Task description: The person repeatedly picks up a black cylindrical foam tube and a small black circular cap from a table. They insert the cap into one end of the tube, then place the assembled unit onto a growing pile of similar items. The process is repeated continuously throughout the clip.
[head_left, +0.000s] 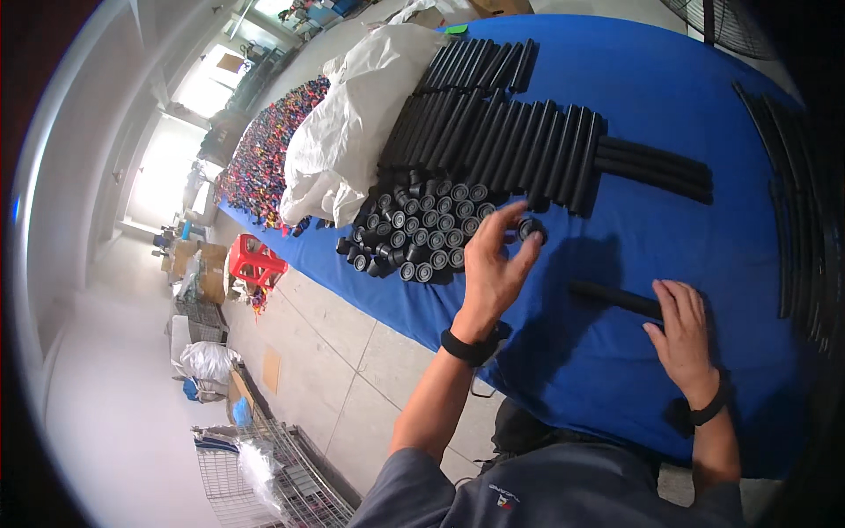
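Observation:
Between the thumb and fingers of my left hand (493, 268) is a small round black cap (532, 230), held above the blue cloth. My right hand (682, 330) is closed around one end of a black foam-like tube (607, 293) at the near right. The tube's other end points left, toward the cap, and the two are apart. Left of my left hand lies a cluster of black round caps (429, 218), many with their ringed faces up. Beyond them, black tubes (493, 132) lie side by side in rows.
A blue cloth (634, 79) covers the table. A white sheet (348, 123) lies beside a heap of small multicoloured pieces (268, 145). Three tubes (656, 167) point right; long thin black strips (783, 194) line the right edge. A red stool (255, 260) stands on the floor.

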The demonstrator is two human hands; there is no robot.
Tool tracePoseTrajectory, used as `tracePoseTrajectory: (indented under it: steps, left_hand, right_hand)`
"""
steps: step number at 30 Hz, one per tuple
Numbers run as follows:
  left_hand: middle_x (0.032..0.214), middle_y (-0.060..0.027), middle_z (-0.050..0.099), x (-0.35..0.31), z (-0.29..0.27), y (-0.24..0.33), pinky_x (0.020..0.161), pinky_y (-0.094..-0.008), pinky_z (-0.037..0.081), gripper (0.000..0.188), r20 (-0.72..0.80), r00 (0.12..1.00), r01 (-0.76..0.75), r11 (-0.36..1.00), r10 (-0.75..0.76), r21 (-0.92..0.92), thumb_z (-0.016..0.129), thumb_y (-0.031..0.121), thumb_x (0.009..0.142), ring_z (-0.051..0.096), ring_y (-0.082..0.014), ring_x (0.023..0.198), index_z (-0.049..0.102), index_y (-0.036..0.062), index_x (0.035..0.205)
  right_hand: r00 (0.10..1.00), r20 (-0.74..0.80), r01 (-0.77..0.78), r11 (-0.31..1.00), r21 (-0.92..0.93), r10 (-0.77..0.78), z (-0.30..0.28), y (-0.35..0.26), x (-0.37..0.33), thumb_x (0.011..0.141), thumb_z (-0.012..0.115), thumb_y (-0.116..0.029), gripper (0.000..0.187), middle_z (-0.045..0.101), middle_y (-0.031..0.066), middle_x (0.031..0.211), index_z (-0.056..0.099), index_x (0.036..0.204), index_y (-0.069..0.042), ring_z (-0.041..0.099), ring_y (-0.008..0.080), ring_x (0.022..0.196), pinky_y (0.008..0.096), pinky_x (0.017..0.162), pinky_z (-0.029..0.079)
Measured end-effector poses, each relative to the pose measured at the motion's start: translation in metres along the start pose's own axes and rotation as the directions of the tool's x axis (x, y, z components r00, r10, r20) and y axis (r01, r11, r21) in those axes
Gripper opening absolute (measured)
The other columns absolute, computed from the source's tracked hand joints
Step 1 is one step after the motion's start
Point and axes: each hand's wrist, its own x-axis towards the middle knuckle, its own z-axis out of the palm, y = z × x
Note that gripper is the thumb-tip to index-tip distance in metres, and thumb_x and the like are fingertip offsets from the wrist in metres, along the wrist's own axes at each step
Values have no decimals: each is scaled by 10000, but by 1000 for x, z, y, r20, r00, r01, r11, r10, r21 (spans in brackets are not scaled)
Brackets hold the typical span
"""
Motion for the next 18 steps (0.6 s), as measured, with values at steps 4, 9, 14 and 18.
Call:
tracePoseTrajectory:
  steps: [4, 9, 14, 18]
  left_hand:
    - [1135, -129, 684, 21, 11, 19, 833, -382, 583, 432, 206, 963, 256, 343, -174, -904, 576, 198, 1003, 699, -239, 945, 558, -18, 1376]
    - [1065, -94, 680, 36, 54, 11, 728, -376, 549, 350, 410, 895, 426, 64, -176, -903, 584, 381, 1014, 637, -238, 993, 697, 76, 1143]
    - [708, -29, 588, 31, 137, 22, 553, -292, 473, 201, 602, 785, 619, 226, -149, -752, 625, 232, 1003, 564, -139, 616, 641, 31, 995]
    - [735, -25, 592, -3, 174, 18, 534, -274, 481, 228, 751, 656, 724, 342, -76, -599, 622, 89, 973, 579, -118, 635, 637, 11, 1186]
  right_hand:
    - [997, 49, 58, 998, -26, -57, 2, -6, 11, 807, 748, -70, 461, 585, 121, 1079, 622, 1246, -6, 561, 302, 1004, 427, 899, 456]
    - [996, 5, -93, 993, -65, 94, -22, 19, -16, 873, 711, -76, 330, 577, 123, 1037, 646, 1187, 2, 560, 299, 957, 418, 853, 470]
    - [942, -112, -328, 938, -113, 316, -47, 49, -59, 907, 694, -85, 328, 598, 162, 1050, 634, 1208, 29, 574, 329, 971, 417, 871, 480]
    - [847, -115, -488, 845, 221, 519, -51, 45, -63, 949, 650, -93, 321, 635, 150, 1058, 626, 1243, 36, 627, 266, 969, 373, 868, 498]
